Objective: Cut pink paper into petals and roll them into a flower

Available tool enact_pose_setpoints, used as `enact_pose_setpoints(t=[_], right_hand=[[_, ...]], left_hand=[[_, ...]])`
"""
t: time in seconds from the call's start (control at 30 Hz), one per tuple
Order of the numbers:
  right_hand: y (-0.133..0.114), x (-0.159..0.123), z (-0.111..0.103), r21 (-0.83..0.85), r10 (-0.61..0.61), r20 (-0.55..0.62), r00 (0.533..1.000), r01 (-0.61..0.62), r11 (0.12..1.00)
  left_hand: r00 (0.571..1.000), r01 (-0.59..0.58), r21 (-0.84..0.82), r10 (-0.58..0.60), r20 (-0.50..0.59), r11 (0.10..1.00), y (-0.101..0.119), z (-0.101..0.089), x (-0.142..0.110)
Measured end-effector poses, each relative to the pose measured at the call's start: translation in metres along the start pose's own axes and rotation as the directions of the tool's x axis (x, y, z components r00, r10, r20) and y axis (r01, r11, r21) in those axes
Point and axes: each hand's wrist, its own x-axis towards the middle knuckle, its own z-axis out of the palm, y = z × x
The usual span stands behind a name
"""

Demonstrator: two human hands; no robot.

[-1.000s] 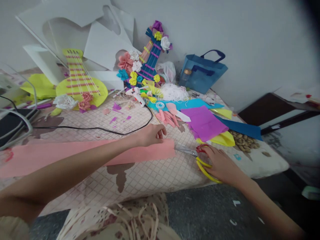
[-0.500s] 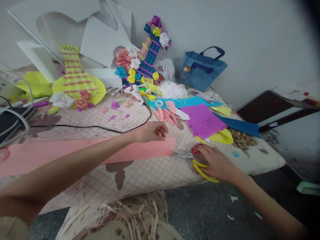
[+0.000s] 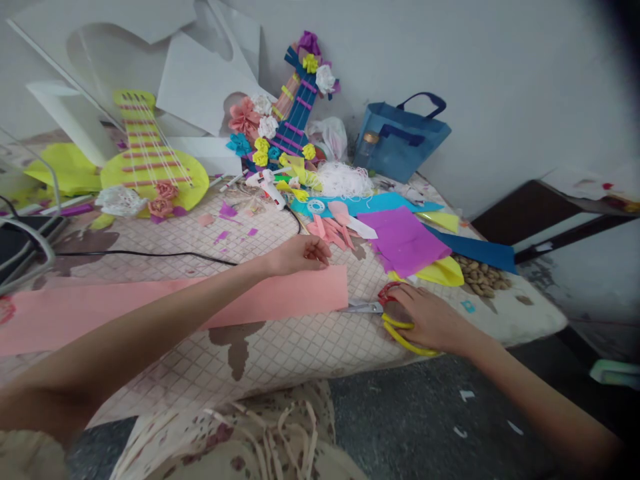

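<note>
A long strip of pink crepe paper (image 3: 280, 297) lies along the near part of the table, running under my left forearm. My left hand (image 3: 300, 255) is at the strip's upper edge near its right end, fingers curled and pinching the paper there. With my right hand (image 3: 425, 315) I hold scissors (image 3: 367, 307) by their red and yellow handles, low over the table to the right of the strip. The blades point left, and their tips meet the strip's lower right corner.
Purple paper (image 3: 405, 240), pink cut pieces (image 3: 333, 232) and white string (image 3: 345, 180) lie beyond my hands. A glue gun (image 3: 273, 190) trails a black cord. Paper guitars, one yellow (image 3: 155, 173) and one blue (image 3: 297, 117), stand behind, left of a blue bag (image 3: 400, 140). Peanuts (image 3: 483, 277) lie at right.
My left hand has risen slightly, and the strip's right end has moved up a little with it. The scissors stay by the corner. The whole view has shifted slightly.
</note>
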Motion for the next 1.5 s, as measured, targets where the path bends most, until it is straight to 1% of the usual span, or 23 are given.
enact_pose_setpoints(t=[0.03,0.07,0.1,0.13,0.17,0.23,0.33,0.4,0.47,0.53,0.63,0.77,0.87,1.0,1.1,1.2,1.27,1.33,1.5], right_hand=[[0.000,0.001,-0.001,0.002,-0.006,0.012,1.000,0.006,1.000],[0.000,0.002,-0.001,0.003,-0.013,0.020,1.000,0.013,1.000],[0.000,0.002,-0.002,0.003,-0.020,0.022,1.000,0.020,1.000],[0.001,0.003,-0.002,0.002,-0.027,0.020,0.999,0.027,1.000],[0.001,0.003,-0.002,0.000,-0.036,0.017,0.999,0.036,0.999],[0.002,0.003,-0.002,-0.004,-0.049,0.019,0.999,0.049,0.999],[0.002,0.004,-0.003,-0.014,-0.049,0.023,0.999,0.049,0.999],[0.001,0.004,-0.004,-0.020,-0.046,0.032,0.998,0.047,0.999],[0.000,0.005,-0.005,-0.020,-0.046,0.047,0.998,0.047,0.999],[0.000,0.006,-0.006,-0.010,-0.053,0.053,0.997,0.054,0.999],[0.002,0.007,-0.006,0.006,-0.073,0.049,0.996,0.073,0.997],[0.005,0.009,-0.005,-0.010,-0.090,0.066,0.994,0.091,0.996],[0.007,0.010,-0.005,-0.023,-0.098,0.100,0.990,0.101,0.995],[0.008,0.011,-0.007,-0.018,-0.096,0.125,0.988,0.099,0.995],[0.008,0.012,-0.008,-0.018,-0.099,0.124,0.987,0.102,0.995],[0.008,0.013,-0.008,-0.028,-0.103,0.132,0.986,0.108,0.994],[0.008,0.013,-0.008,-0.034,-0.104,0.136,0.985,0.110,0.993],[0.007,0.013,-0.008,-0.037,-0.100,0.141,0.985,0.106,0.994],[0.007,0.015,-0.009,-0.035,-0.101,0.169,0.980,0.108,0.994]], left_hand=[[0.998,-0.037,0.132,0.044,-0.051,0.991,0.000,0.001,0.000],[0.990,-0.084,0.265,0.111,-0.089,0.961,0.000,0.002,-0.001],[0.977,-0.136,0.379,0.187,-0.101,0.915,0.001,0.004,-0.003],[0.963,-0.193,0.461,0.258,-0.082,0.866,0.002,0.006,-0.005],[0.950,-0.251,0.510,0.310,-0.033,0.823,0.003,0.008,-0.007],[0.924,-0.367,0.538,0.362,0.120,0.759,0.004,0.013,-0.013],[0.865,-0.500,0.515,0.372,0.337,0.696,0.002,0.018,-0.019],[0.832,-0.543,0.489,0.358,0.425,0.682,-0.002,0.020,-0.020],[0.823,-0.540,0.466,0.325,0.465,0.701,-0.005,0.020,-0.019],[0.827,-0.512,0.438,0.285,0.484,0.739,-0.007,0.020,-0.018],[0.837,-0.459,0.408,0.231,0.496,0.789,-0.009,0.019,-0.018],[0.844,-0.432,0.402,0.205,0.495,0.807,-0.010,0.020,-0.019],[0.834,-0.456,0.400,0.224,0.504,0.795,-0.012,0.021,-0.019],[0.809,-0.500,0.415,0.238,0.538,0.761,-0.013,0.019,-0.019],[0.816,-0.492,0.432,0.229,0.530,0.756,-0.010,0.014,-0.019],[0.829,-0.467,0.424,0.217,0.516,0.776,-0.009,0.010,-0.018],[0.829,-0.461,0.399,0.224,0.513,0.793,-0.010,0.009,-0.017],[0.824,-0.468,0.396,0.228,0.519,0.790,-0.013,0.009,-0.016],[0.785,-0.554,0.458,0.253,0.566,0.695,-0.021,0.011,-0.016]])
